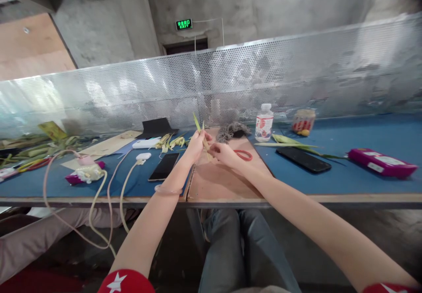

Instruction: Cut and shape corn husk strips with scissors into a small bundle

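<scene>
My left hand (198, 143) is closed around the lower part of narrow green-yellow leaf strips (197, 121) that look like corn husk. Their tips stick up above the fingers. Close beside it, my right hand (222, 152) has its fingers pinched together at the lower end of the same strips. Both hands are above a bare brown board (214, 183) on the table. Just right of my right hand lies a red loop (244, 154), like a scissors handle. Behind it is a bundle of grey yarn (232, 131).
Left: a black phone (164, 167), pale husk pieces (171, 141), cables with a white plug (143, 156), and a leaf pile (29, 150). Right: a bottle (264, 124), a jar (303, 122), green leaves (293, 142), another phone (303, 159), a purple pack (381, 162). Behind stands a perforated metal screen (148, 91).
</scene>
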`<control>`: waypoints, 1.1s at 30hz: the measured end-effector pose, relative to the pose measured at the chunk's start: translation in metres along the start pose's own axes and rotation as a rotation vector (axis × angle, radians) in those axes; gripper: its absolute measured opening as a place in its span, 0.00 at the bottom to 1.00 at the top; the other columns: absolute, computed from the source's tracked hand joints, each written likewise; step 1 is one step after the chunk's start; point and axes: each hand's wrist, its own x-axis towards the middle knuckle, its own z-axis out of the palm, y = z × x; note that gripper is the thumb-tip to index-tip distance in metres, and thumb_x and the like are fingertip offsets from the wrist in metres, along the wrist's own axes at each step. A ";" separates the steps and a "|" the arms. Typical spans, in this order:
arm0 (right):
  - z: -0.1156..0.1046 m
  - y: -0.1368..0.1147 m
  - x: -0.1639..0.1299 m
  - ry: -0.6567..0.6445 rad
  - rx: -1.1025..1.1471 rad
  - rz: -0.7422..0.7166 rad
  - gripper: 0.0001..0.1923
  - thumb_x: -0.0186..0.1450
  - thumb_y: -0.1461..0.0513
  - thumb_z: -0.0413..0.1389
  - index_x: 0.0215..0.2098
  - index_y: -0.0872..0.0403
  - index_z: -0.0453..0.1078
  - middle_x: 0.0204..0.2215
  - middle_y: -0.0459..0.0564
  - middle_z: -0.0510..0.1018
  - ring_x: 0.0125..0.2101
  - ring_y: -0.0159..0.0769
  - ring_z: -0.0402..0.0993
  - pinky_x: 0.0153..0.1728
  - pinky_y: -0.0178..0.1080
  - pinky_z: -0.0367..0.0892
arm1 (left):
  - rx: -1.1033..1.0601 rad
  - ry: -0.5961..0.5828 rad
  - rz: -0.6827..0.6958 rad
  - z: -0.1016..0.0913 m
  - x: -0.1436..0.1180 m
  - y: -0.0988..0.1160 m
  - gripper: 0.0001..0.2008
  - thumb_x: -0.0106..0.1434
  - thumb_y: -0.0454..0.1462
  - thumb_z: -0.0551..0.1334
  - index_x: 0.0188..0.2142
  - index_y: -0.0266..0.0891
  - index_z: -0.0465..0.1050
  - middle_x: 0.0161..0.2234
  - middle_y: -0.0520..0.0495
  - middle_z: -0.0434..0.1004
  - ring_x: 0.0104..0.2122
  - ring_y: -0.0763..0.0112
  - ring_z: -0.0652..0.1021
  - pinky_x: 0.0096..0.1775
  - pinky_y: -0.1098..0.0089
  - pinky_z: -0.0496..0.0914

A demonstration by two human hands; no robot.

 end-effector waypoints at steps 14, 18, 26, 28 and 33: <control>0.001 0.002 -0.006 -0.073 0.075 0.048 0.14 0.64 0.54 0.53 0.36 0.58 0.70 0.24 0.44 0.73 0.19 0.25 0.64 0.20 0.30 0.61 | -0.129 -0.237 0.005 -0.001 -0.005 0.005 0.11 0.59 0.43 0.63 0.32 0.39 0.65 0.22 0.57 0.60 0.20 0.80 0.67 0.26 0.76 0.64; 0.003 0.003 -0.003 -0.077 0.009 0.039 0.14 0.66 0.55 0.53 0.37 0.59 0.69 0.29 0.45 0.74 0.25 0.27 0.70 0.27 0.34 0.68 | -0.106 -0.256 -0.002 0.000 -0.005 0.005 0.11 0.58 0.42 0.63 0.30 0.38 0.64 0.21 0.57 0.59 0.19 0.81 0.65 0.23 0.77 0.61; 0.007 0.012 0.003 -0.027 -0.075 0.000 0.15 0.66 0.58 0.53 0.48 0.57 0.67 0.43 0.51 0.73 0.38 0.34 0.73 0.37 0.42 0.71 | -0.132 -0.273 0.027 0.002 -0.009 0.009 0.12 0.60 0.45 0.62 0.31 0.40 0.62 0.20 0.58 0.57 0.19 0.80 0.64 0.23 0.77 0.61; 0.009 0.013 0.003 -0.046 -0.092 -0.012 0.14 0.66 0.57 0.53 0.46 0.57 0.67 0.41 0.50 0.74 0.36 0.33 0.73 0.36 0.40 0.71 | -0.142 -0.285 0.027 0.002 -0.010 0.009 0.12 0.59 0.45 0.62 0.32 0.41 0.63 0.20 0.58 0.58 0.19 0.80 0.64 0.24 0.77 0.62; 0.009 0.011 -0.001 -0.100 -0.144 -0.042 0.13 0.66 0.56 0.53 0.38 0.59 0.69 0.30 0.45 0.74 0.27 0.28 0.70 0.28 0.35 0.69 | -0.187 -0.318 0.014 0.002 -0.013 0.014 0.13 0.57 0.45 0.65 0.31 0.40 0.64 0.21 0.57 0.61 0.22 0.79 0.66 0.27 0.76 0.64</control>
